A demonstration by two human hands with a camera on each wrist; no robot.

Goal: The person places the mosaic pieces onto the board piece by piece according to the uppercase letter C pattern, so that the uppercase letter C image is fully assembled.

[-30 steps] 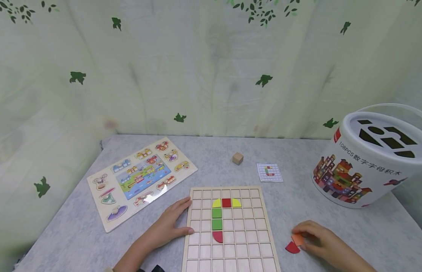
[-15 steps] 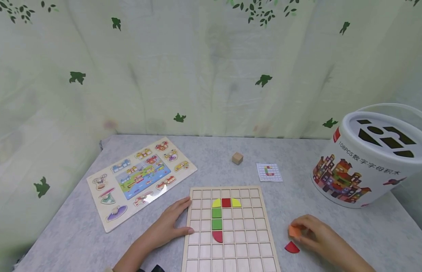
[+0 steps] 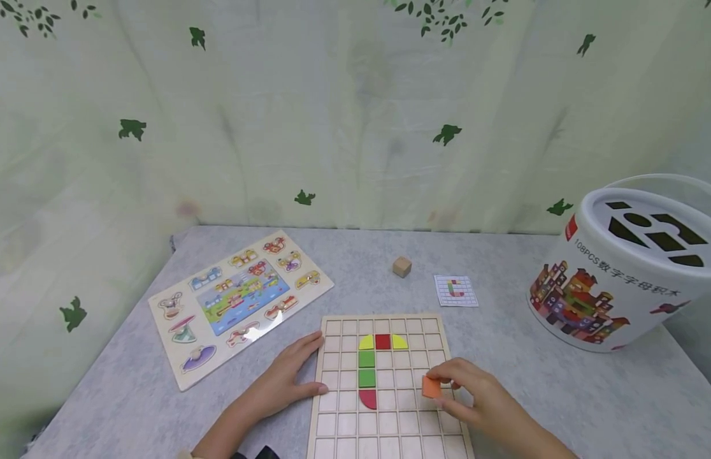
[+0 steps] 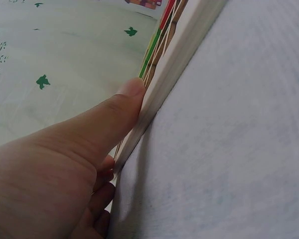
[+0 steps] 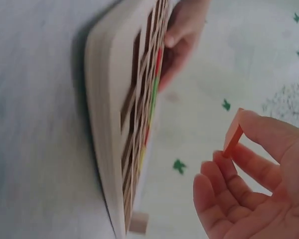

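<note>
My right hand (image 3: 478,398) pinches an orange square tile (image 3: 430,387) between thumb and fingers, over the right part of a wooden grid board (image 3: 344,424). In the right wrist view the tile (image 5: 233,134) is seen nearly edge-on, apart from the board. My left hand (image 3: 278,380) rests at the board's left edge, its thumb on the rim (image 4: 152,102) and its fingers along the side. On the board, a red square (image 3: 382,342) sits between two yellow quarter-round tiles (image 3: 366,343). Below the left one come two green squares (image 3: 366,369) and a red quarter-round tile (image 3: 368,399).
Behind the board lie a small wooden cube (image 3: 402,266) and a card (image 3: 455,291) printed with a coloured grid pattern. A picture puzzle board (image 3: 174,347) lies at the left. At the right stands a white bucket (image 3: 608,299) with shaped holes in its lid.
My right hand lifts the orange tile off the table and carries it left, over the board. The loose red quarter-round tile is now hidden behind that hand. My left hand stays put.
</note>
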